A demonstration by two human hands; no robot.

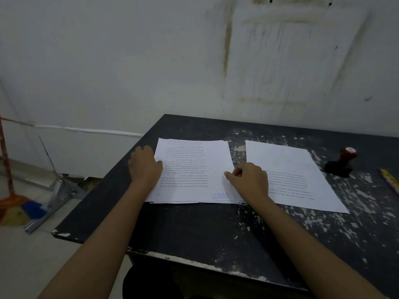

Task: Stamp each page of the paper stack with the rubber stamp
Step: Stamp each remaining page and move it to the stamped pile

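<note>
A stack of printed pages [194, 169] lies on the dark table [205, 229], its top page bearing a blue stamp mark near the front right corner. My left hand [145, 164] presses flat on the stack's left edge. My right hand [248, 180] pinches the right edge of the top page between thumb and fingers. A second pile of pages [291, 167] lies to the right. The rubber stamp [342, 161], black with a red top, lies on its side at the far right, apart from both hands.
The table's paint is chipped in many places and it stands against a stained white wall. A yellow object [390, 180] pokes in at the right edge. A broom [19, 203] and metal frame [58, 190] lie on the floor to the left.
</note>
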